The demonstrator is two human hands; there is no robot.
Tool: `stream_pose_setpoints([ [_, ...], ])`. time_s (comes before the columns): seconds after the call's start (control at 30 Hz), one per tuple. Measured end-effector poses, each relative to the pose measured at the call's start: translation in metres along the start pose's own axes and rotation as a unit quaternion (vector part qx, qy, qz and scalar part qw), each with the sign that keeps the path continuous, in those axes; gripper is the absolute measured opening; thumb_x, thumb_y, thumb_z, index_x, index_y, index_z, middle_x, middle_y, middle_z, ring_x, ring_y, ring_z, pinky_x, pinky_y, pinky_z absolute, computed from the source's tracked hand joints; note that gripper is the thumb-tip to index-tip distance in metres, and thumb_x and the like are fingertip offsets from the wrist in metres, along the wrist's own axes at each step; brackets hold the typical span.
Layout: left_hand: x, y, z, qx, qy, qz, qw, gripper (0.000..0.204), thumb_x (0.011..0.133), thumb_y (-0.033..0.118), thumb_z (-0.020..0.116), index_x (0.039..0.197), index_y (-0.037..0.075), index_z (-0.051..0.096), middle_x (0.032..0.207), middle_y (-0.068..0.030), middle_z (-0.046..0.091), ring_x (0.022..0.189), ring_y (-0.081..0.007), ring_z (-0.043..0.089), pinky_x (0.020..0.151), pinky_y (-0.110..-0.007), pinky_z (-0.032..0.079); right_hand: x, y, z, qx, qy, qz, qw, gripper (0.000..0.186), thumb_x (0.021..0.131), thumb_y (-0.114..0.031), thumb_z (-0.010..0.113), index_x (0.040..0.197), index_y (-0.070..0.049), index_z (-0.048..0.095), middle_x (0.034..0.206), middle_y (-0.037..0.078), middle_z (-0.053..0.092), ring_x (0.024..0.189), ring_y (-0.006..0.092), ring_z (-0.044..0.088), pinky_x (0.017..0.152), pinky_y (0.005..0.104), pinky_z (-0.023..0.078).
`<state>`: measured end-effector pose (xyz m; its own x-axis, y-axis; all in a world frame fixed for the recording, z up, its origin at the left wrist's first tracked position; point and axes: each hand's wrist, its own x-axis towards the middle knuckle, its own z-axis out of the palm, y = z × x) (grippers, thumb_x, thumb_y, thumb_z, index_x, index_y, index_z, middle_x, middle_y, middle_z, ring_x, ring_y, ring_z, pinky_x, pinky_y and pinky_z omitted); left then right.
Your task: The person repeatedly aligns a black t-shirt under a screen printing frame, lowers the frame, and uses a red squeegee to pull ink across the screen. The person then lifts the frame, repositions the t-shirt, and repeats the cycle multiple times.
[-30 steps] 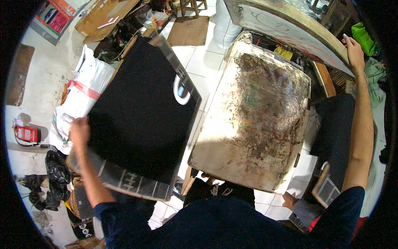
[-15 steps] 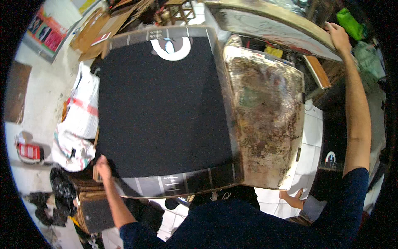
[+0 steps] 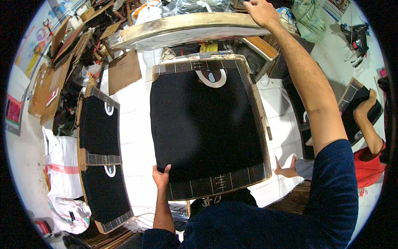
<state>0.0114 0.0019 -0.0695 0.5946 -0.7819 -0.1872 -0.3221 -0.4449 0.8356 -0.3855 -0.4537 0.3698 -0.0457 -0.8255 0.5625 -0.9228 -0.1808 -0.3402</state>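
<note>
In front of me lies a flat board covered with black fabric point(image 3: 207, 128), with a white arch-shaped print at its far edge and dark, white-lined strips at both ends. It sits over the stained printing base point(image 3: 269, 145), whose edge shows on the right. My left hand point(image 3: 161, 177) is closed on the board's near left corner, thumb on top. Beyond the board stands a raised wooden frame point(image 3: 186, 25), tilted up, with a pale sheet on its underside. My right hand point(image 3: 263, 14) reaches across and grips its top edge near the right end.
Two more black fabric boards point(image 3: 99, 126) lie to the left beside a white sack point(image 3: 64, 166). At right, a co-worker's hand point(image 3: 365, 103) is on another board point(image 3: 352, 97), and a bare foot point(image 3: 287, 167) shows on the white tiles. Cardboard point(image 3: 124, 72) leans behind.
The black fabric board has moved rightward from beside the stained base to on top of it, my left hand still at its corner. My view has swung right; a co-worker's arm has come into view.
</note>
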Motion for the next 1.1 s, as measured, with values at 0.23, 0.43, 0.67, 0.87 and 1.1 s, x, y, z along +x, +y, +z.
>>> stream_pose_setpoints([
  [0.23,0.000,0.016,0.011,0.074,-0.032,0.000,0.997,0.058,0.080,0.038,0.090,0.110,-0.003,0.062,0.102,-0.0230,0.074,0.094,-0.0389,0.073,0.083,-0.045,0.056,0.003,-0.011,-0.005,-0.006,-0.014,0.006,1.000,0.043,0.087,-0.047,0.058,0.102,-0.013,0.080,0.105,0.020,0.075,0.102,0.0406,0.071,0.093,0.0482,0.056],
  [0.43,0.004,0.027,0.010,0.117,-0.023,-0.031,0.992,0.063,0.080,0.038,0.088,0.117,-0.003,0.058,0.107,-0.0248,0.072,0.100,-0.0421,0.071,0.089,-0.048,0.054,0.014,-0.015,-0.006,-0.001,-0.011,0.017,1.000,0.044,0.086,-0.047,0.059,0.105,-0.013,0.080,0.111,0.020,0.075,0.106,0.0394,0.071,0.095,0.0478,0.056],
  [0.67,0.012,0.030,0.020,0.150,0.018,-0.081,0.985,0.075,0.075,0.042,0.091,0.122,-0.004,0.056,0.117,-0.0279,0.066,0.110,-0.0452,0.065,0.096,-0.051,0.051,0.030,-0.020,-0.013,-0.002,-0.033,0.017,0.999,0.046,0.087,-0.048,0.059,0.106,-0.011,0.079,0.114,0.021,0.074,0.109,0.0391,0.070,0.096,0.0484,0.055],
  [0.87,0.012,0.008,0.025,0.240,0.017,-0.037,0.970,0.079,0.073,0.044,0.092,0.123,-0.005,0.057,0.116,-0.0264,0.062,0.111,-0.0454,0.061,0.095,-0.054,0.050,0.033,-0.028,-0.019,-0.001,-0.046,0.021,0.999,0.046,0.086,-0.048,0.059,0.105,-0.011,0.079,0.115,0.021,0.074,0.109,0.0383,0.070,0.097,0.0472,0.055],
  [1.1,0.038,0.137,0.034,0.150,0.063,0.104,0.981,0.081,0.088,0.052,0.078,0.144,0.001,0.048,0.145,-0.0244,0.050,0.126,-0.0416,0.056,0.103,-0.055,0.048,-0.036,0.006,0.008,0.007,0.014,-0.015,1.000,0.042,0.092,-0.046,0.056,0.099,-0.011,0.078,0.096,0.018,0.075,0.091,0.0389,0.072,0.082,0.0470,0.057],
])
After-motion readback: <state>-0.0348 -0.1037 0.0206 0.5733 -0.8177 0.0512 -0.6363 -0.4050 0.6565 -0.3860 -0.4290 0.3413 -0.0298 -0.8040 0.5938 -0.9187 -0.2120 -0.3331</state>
